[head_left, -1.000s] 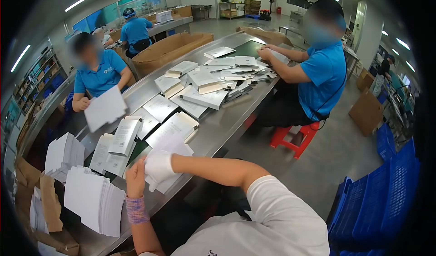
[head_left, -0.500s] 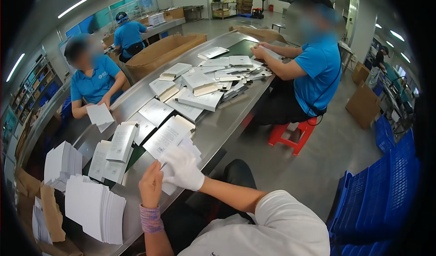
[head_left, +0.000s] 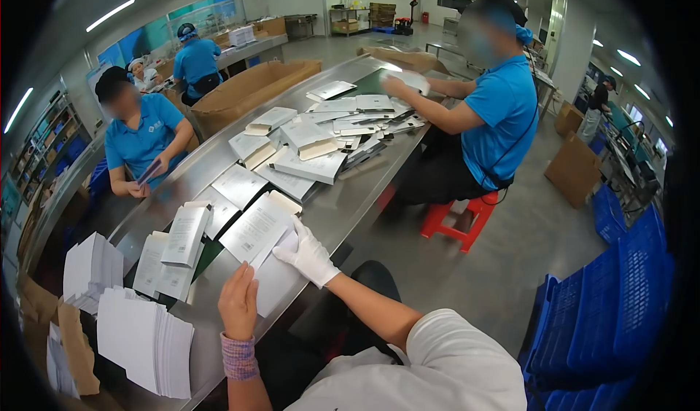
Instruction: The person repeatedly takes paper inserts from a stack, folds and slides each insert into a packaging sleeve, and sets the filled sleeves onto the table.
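A flat, plain white carton point(head_left: 271, 283) lies tilted at the table's near edge between my two hands. My right hand point(head_left: 310, 256), in a white glove, grips its upper right edge, the thumb lying on top. My bare left hand point(head_left: 239, 302), with a woven band at the wrist, rests at the carton's left edge, its fingers stretched out and side by side. Just beyond my hands lies a printed white box point(head_left: 257, 229), partly overlapping the flat carton. Left of it, more printed boxes point(head_left: 184, 236) lean on one another.
Stacks of flat white cartons point(head_left: 142, 342) stand at the left, beside an open brown box point(head_left: 76, 345). A heap of white boxes point(head_left: 313, 138) covers the metal table's point(head_left: 364, 200) middle. Co-workers in blue shirts sit at both sides. Blue crates point(head_left: 598, 316) stand at the right.
My right hand has moved up and right from beside my left hand to the carton's edge. My left hand's fingers have straightened. The co-worker at left has turned the piece they hold edge-on.
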Demonstrator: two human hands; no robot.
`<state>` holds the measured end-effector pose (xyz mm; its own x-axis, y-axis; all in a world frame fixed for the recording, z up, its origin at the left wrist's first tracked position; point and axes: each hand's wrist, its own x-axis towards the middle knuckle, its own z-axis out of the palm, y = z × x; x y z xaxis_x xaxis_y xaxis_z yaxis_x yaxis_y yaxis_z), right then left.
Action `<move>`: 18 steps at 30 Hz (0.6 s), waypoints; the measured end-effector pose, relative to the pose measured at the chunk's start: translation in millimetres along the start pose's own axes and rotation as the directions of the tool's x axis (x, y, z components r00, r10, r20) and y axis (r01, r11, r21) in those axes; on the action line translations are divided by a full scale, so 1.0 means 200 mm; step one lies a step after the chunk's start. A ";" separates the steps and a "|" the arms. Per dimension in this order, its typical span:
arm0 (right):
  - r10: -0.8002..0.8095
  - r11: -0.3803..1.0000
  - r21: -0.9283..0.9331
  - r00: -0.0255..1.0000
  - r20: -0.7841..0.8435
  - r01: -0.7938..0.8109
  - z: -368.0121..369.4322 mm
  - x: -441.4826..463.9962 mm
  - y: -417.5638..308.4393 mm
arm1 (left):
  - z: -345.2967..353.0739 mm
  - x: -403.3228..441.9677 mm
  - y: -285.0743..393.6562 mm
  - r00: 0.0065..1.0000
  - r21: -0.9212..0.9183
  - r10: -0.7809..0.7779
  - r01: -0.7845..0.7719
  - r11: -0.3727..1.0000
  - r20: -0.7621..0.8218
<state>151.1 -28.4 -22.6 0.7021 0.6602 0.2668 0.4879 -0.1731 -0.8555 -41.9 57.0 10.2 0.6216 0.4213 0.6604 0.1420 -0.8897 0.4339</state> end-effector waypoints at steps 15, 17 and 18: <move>0.025 0.915 0.382 0.964 0.265 -0.129 -0.10 0.04 0.08 | 0.01 -0.08 -0.27 0.974 -0.180 -0.211 0.193 0.965 -0.087; 0.019 0.586 0.729 0.905 0.425 -0.354 -0.14 0.04 0.10 | -0.08 -0.11 -0.34 0.832 -0.518 -0.552 0.448 0.729 -0.057; 0.021 0.362 0.792 0.853 0.521 -0.493 -0.16 0.02 0.07 | -0.12 -0.10 -0.34 0.696 -0.720 -0.718 0.500 0.481 0.004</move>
<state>177.2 -51.4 -19.5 0.3391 0.9405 -0.0218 -0.5800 0.1908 -0.7920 -82.9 113.7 -17.6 0.3336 0.9314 0.1458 -0.1754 -0.0906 0.9803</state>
